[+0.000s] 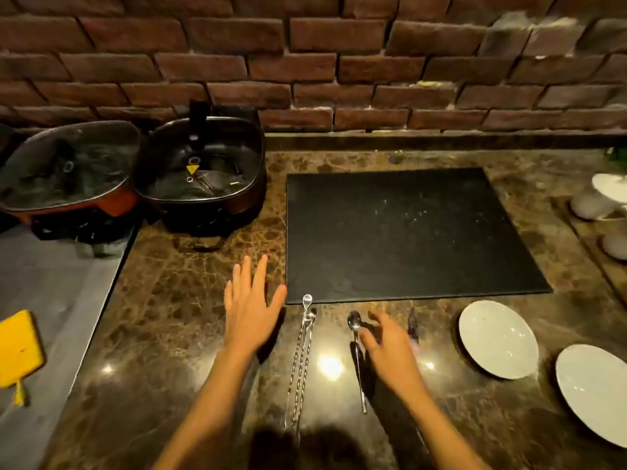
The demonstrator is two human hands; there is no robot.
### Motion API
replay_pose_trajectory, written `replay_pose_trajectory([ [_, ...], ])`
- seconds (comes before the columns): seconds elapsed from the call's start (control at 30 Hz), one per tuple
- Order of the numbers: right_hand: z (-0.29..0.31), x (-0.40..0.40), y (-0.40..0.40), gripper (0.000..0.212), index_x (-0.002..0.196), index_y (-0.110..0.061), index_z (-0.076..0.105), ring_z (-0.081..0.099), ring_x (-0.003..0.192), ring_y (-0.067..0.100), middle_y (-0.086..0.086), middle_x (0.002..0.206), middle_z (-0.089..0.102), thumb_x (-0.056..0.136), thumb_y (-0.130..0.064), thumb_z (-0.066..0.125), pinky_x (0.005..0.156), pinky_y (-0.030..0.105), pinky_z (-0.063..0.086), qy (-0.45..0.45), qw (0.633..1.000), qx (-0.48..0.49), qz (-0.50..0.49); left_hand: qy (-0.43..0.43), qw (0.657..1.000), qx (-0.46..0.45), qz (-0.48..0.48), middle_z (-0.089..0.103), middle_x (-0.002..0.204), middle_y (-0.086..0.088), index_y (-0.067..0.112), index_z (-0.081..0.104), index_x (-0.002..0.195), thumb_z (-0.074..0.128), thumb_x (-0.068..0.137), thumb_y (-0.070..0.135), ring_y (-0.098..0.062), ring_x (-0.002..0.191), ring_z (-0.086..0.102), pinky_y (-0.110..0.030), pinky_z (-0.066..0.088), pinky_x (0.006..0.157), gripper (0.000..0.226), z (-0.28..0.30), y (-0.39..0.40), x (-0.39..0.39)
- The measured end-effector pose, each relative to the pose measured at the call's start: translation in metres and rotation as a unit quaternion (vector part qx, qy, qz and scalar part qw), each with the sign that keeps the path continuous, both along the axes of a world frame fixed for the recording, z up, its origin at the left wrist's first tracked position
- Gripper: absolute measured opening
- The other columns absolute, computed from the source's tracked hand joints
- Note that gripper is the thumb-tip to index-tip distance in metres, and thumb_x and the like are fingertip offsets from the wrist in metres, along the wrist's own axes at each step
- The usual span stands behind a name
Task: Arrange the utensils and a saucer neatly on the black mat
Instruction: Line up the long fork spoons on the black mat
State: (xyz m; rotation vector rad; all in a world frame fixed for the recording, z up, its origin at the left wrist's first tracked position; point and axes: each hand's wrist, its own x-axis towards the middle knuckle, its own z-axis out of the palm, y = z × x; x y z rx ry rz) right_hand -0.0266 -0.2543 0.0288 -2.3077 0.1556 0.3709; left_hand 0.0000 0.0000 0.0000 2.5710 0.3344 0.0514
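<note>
Head view: black mat bare. Near its front edge, two long twisted-handle spoons, teaspoon, dark utensil; saucers right. Left hand open, hovering. Right hand loosely curled, empty, seemingly reaching for teaspoon.
</note>
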Motion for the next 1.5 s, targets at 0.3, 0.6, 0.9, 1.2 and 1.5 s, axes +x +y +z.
replay_pose_trajectory([
  [0.3, -0.045, -0.028, 0.07, 0.015, 0.098, -0.012, 0.064, 0.059, 0.083, 0.022, 0.006, 0.09, 0.066, 0.087, -0.012, 0.055, 0.067, 0.03, 0.045, 0.076, 0.997, -0.003, 0.0, 0.075, 0.989, 0.128, -0.017, 0.017, 0.17, -0.009, 0.028, 0.024, 0.16, 0.036, 0.104, 0.05, -0.032, 0.158, 0.01, -0.055, 0.012, 0.125, 0.062, -0.071, 0.034, 0.015],
  [0.6, -0.056, -0.034, 0.11, 0.008, 0.085, -0.011, 0.049, 0.052, 0.076, 0.027, 0.009, 0.085, 0.058, 0.087, -0.004, 0.046, 0.06, 0.034, 0.038, 0.044, 0.992, -0.113, 0.023, 0.056, 0.979, 0.192, -0.038, 0.026, 0.168, -0.009, 0.03, 0.026, 0.159, 0.024, 0.101, 0.053, -0.034, 0.155, 0.02, -0.059, 0.019, 0.121, 0.062, -0.085, 0.04, 0.023],
  [0.9, -0.042, -0.015, 0.096, 0.011, 0.08, -0.007, 0.062, 0.064, 0.069, 0.019, 0.003, 0.073, 0.065, 0.082, 0.002, 0.056, 0.062, 0.037, 0.057, 0.04, 0.99, -0.132, -0.029, 0.036, 0.981, 0.189, -0.029, 0.029, 0.166, -0.01, 0.029, 0.031, 0.158, 0.025, 0.1, 0.052, -0.034, 0.154, 0.024, -0.06, 0.022, 0.12, 0.063, -0.088, 0.039, 0.025],
  [1.2, -0.037, 0.149, 0.087, 0.013, 0.087, 0.0, 0.065, 0.064, 0.088, 0.043, 0.025, 0.091, 0.067, 0.081, -0.005, 0.056, 0.071, 0.041, 0.053, -0.019, 0.99, -0.125, -0.058, 0.039, 0.985, 0.169, -0.024, 0.027, 0.168, -0.008, 0.03, 0.029, 0.158, 0.024, 0.098, 0.052, -0.033, 0.155, 0.023, -0.06, 0.021, 0.122, 0.064, -0.09, 0.04, 0.026],
  [1.5, -0.042, 0.197, 0.087, 0.012, 0.091, 0.005, 0.061, 0.061, 0.094, 0.05, 0.029, 0.101, 0.063, 0.087, -0.006, 0.059, 0.069, 0.043, 0.049, -0.006, 0.981, -0.191, -0.046, -0.006, 0.981, 0.196, -0.016, 0.033, 0.165, -0.009, 0.029, 0.034, 0.156, 0.035, 0.099, 0.048, -0.033, 0.152, 0.029, -0.059, 0.024, 0.12, 0.059, -0.098, 0.039, 0.023],
])
